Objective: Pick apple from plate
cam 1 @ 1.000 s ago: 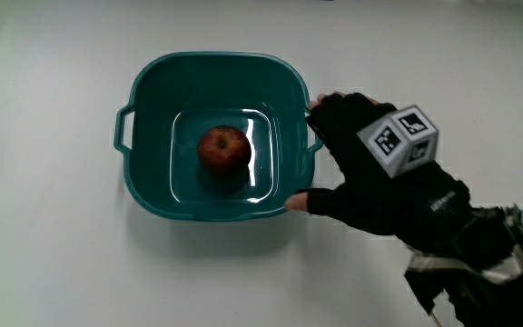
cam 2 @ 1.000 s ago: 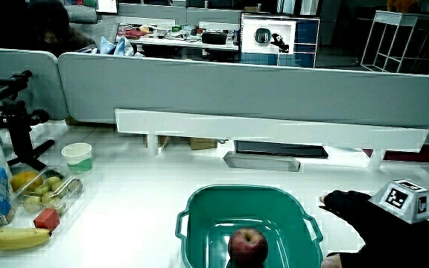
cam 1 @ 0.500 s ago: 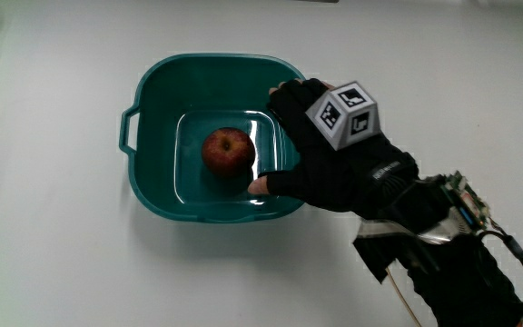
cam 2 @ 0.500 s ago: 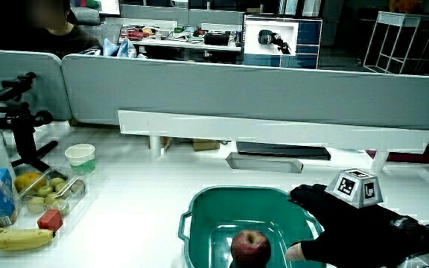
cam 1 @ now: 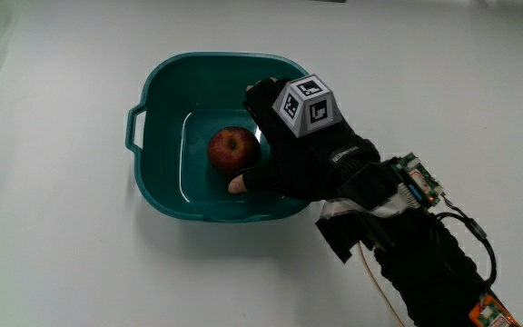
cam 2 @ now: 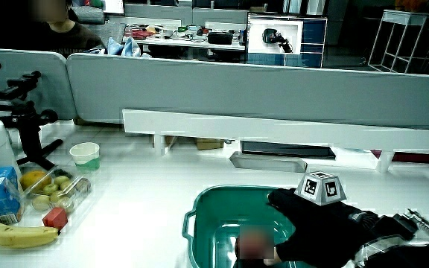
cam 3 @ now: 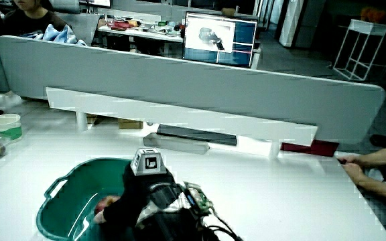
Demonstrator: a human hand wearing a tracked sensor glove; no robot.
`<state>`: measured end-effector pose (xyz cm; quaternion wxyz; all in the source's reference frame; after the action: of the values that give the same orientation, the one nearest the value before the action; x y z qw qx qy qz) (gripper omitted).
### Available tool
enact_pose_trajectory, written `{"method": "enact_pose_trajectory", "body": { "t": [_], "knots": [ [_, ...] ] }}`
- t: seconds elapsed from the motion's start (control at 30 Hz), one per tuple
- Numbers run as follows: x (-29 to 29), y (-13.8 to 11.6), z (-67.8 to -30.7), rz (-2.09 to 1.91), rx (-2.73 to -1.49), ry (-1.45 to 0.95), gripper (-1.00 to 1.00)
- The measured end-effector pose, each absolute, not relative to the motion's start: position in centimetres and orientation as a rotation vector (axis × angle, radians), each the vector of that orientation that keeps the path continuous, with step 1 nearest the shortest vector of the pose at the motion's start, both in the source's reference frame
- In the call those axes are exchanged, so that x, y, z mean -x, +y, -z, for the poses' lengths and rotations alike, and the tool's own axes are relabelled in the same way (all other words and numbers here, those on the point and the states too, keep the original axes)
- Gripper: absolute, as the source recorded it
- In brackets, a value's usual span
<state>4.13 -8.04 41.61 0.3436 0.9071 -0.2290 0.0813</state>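
Hand [cam 1: 302,154] has come in from the basin's [cam 1: 157,173] rim to sit over its inside, fingers [cam 1: 257,95] spread around, not yet closed on, the apple [cam 1: 233,150] lying on the basin floor, so the grasp looks imminent

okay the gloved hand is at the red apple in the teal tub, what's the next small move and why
Probably close the fingers around the round red apple before lifting. The black-gloved hand sits inside the teal plastic tub, with its thumb tip beside the apple nearer the person and its fingers curving by the apple's other edge, but the apple rests on the tub floor, seemingly not clamped.
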Motion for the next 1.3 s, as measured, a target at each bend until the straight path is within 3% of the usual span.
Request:
{"method": "enact_pose_trajectory", "body": {
  "t": [0.57,1.07,1.3],
  "knots": [
    [-2.0,-8.4,-45.2,-0.140,-2.227,-0.570,0.00],
    [-2.2,-8.3,-46.2,-0.205,-2.246,-0.561,0.00],
    [-2.1,-8.3,-46.0,-0.235,-2.302,-0.577,0.27]
  ]
}}
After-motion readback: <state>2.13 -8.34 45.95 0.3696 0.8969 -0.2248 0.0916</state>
